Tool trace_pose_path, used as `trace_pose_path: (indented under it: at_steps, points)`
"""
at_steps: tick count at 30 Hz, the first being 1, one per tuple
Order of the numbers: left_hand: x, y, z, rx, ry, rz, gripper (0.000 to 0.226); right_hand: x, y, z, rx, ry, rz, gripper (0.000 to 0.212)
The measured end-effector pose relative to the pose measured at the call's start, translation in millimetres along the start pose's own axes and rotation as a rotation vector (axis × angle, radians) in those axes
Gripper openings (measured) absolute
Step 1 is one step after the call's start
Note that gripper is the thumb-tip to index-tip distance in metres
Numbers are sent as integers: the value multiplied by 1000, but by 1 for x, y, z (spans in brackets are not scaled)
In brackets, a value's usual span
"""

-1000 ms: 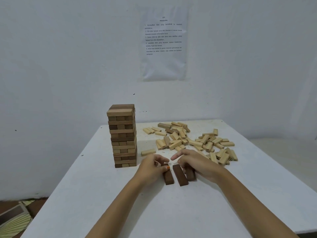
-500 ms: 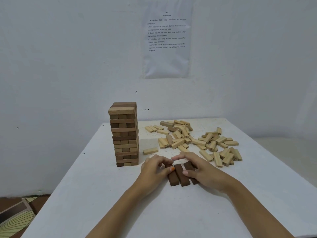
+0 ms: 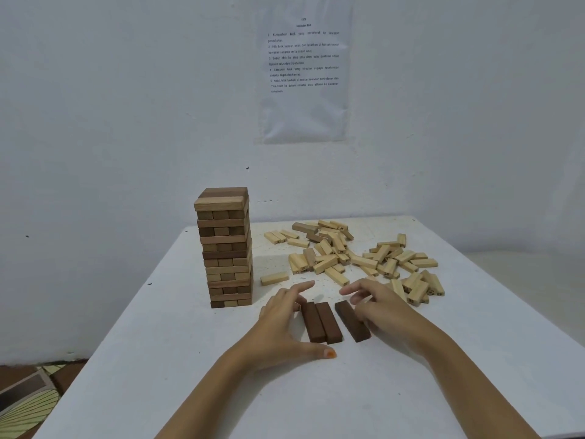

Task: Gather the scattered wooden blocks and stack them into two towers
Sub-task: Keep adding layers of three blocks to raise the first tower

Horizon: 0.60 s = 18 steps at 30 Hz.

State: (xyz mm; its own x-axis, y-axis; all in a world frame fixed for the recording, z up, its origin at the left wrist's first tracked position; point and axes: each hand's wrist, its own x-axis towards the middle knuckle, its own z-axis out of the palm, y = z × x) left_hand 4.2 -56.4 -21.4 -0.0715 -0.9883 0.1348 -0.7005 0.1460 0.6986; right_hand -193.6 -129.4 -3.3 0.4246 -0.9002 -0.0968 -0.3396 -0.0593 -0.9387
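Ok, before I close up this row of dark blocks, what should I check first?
1. Base row closed: not ok; the right dark block lies apart from the dark pair, angled.
2. Dark pair flush, side by side: ok.
3. Left hand touching the pair: cannot tell; its fingers lie straight beside it.
4. Right hand at the right dark block: ok, fingers relaxed beside it.
5. Finished tower upright, clear of both hands: ok.
6. Loose light blocks clear of the row: ok.

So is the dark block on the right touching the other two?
Apart. The head view shows white table between the right dark block and the dark pair.
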Motion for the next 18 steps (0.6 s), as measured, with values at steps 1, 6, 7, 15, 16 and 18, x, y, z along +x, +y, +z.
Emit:
trace_pose_path:
  at_steps: [1,6,7,15,16,18]
  points:
    - [1,-2,0,-10,24,3,96,0,0,1,-6,11,-5,36]
    - [1,-4,2,-34,72,24,84,1,2,1,-52,38,-49,30]
    - [1,-3,2,-38,71,28,83,1,3,1,-57,41,-49,29]
    - [2,-7,-4,-82,-27,0,95,5,7,1,-45,-39,-39,25]
    - [2,-6,-7,-88,-53,-7,97,5,6,1,-40,-70,-26,27]
    - [3,-6,-11,-103,-91,-18,98,7,3,-2,28,-165,7,28]
